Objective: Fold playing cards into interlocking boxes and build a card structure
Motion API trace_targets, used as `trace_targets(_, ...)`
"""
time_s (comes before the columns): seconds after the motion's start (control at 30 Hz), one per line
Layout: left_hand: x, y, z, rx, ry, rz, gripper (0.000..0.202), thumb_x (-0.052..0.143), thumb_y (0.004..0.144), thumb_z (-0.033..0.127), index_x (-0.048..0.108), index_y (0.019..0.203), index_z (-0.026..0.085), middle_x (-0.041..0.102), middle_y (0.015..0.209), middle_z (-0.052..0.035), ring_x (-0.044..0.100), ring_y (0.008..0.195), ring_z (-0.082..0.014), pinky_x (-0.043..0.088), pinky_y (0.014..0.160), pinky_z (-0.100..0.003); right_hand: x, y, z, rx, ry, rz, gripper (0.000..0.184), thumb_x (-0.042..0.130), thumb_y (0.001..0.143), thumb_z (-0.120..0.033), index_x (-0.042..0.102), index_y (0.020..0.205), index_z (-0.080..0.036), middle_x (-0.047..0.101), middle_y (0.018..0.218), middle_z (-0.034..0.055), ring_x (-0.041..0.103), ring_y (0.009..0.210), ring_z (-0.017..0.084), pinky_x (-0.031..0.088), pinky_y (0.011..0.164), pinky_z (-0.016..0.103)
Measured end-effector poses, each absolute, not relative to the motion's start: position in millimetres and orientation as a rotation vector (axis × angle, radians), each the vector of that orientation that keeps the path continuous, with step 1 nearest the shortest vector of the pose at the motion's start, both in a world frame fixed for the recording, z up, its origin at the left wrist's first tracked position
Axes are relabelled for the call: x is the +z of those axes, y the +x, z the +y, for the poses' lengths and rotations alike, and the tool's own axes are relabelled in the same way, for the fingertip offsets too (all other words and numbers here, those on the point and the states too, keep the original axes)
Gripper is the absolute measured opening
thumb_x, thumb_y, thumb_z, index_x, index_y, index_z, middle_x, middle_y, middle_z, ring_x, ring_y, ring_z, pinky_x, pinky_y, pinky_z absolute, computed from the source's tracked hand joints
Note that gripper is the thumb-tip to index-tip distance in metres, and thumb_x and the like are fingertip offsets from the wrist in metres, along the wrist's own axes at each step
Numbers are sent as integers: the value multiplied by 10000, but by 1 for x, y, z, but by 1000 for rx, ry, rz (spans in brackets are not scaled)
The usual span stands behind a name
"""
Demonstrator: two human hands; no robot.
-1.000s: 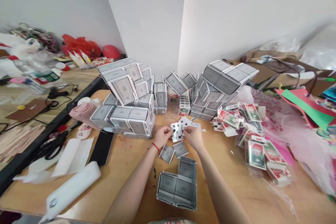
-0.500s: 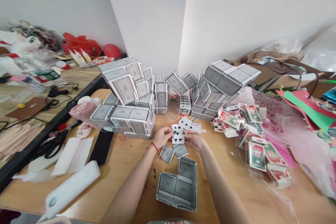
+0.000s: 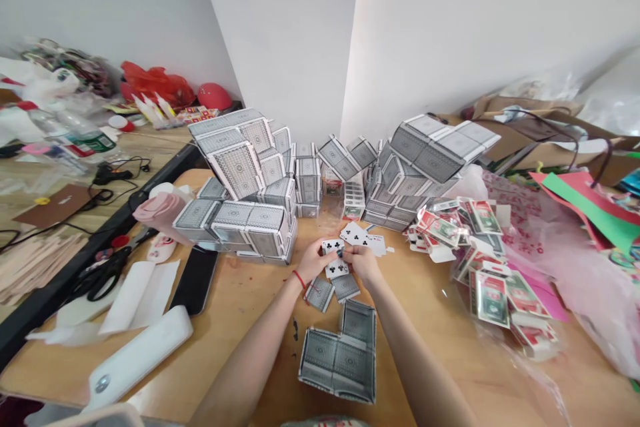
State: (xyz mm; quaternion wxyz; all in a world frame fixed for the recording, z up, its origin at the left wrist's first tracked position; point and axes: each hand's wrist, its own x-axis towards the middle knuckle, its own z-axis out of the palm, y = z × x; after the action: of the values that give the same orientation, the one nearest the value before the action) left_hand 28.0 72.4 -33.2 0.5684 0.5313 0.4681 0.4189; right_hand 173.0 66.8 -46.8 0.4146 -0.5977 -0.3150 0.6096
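Observation:
A playing card with club pips (image 3: 338, 268) is pinched between my left hand (image 3: 315, 260) and my right hand (image 3: 363, 263), face up above the table. Both hands' fingers are closed at its middle and partly cover it. Behind it lie more loose cards (image 3: 356, 234), face up. Two folded grey-backed cards (image 3: 320, 293) lie just below my hands. Nearer to me, between my forearms, sits an L-shaped open structure of grey-backed cards (image 3: 336, 351).
Stacked card-built blocks (image 3: 250, 221) stand at the left back, more card blocks (image 3: 430, 147) at the right. Red and green card boxes (image 3: 491, 296) are piled on the right. At the left lie a black phone (image 3: 194, 280), scissors (image 3: 106, 273) and a white handheld device (image 3: 140, 355).
My right hand has moved left over the card, so the two hands' fingers now meet at its middle. The card has tilted slightly.

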Motion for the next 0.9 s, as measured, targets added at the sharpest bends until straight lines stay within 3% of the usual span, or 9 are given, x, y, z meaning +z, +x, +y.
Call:
trace_targets(0.1,-30,36,76,1003,1151,1197,400,724,506,286,618,858,127,650,781,-46,568,682,-143,438,596,-226,-47,166,67,1477,-1510,-882,117,632,519,-206,527,539,-158,508,404,-41,426,360,88,331,386,214)
trace_targets(0.27,-30,45,77,1049,947,1143,311,688,549,349,651,731,100,653,670,-56,562,552,-127,412,498,-216,-39,165,64,1466,-1444,-1049,167,619,562,-293,520,552,-159,499,448,-42,412,398,85,324,423,214)
trace_targets(0.4,-31,49,76,1129,864,1081,292,665,571,341,664,739,102,647,625,-58,592,624,-153,433,550,-228,-34,172,61,1409,-1352,-1335,229,590,619,-356,526,535,-153,474,478,-41,399,465,87,314,472,210)
trace_targets(0.77,-27,61,87,1186,798,1196,273,647,576,363,648,686,113,647,603,-38,590,602,-150,428,541,-236,-40,168,63,1268,-1347,-1327,198,599,603,-254,475,463,-188,449,445,-43,395,472,106,310,480,216)
trace_targets(0.9,-27,54,86,1140,825,1204,308,677,554,346,649,750,111,658,666,-44,577,587,-139,423,519,-226,-42,171,65,1354,-1312,-1242,152,613,615,-296,540,555,-176,540,499,-23,470,478,118,375,474,227)
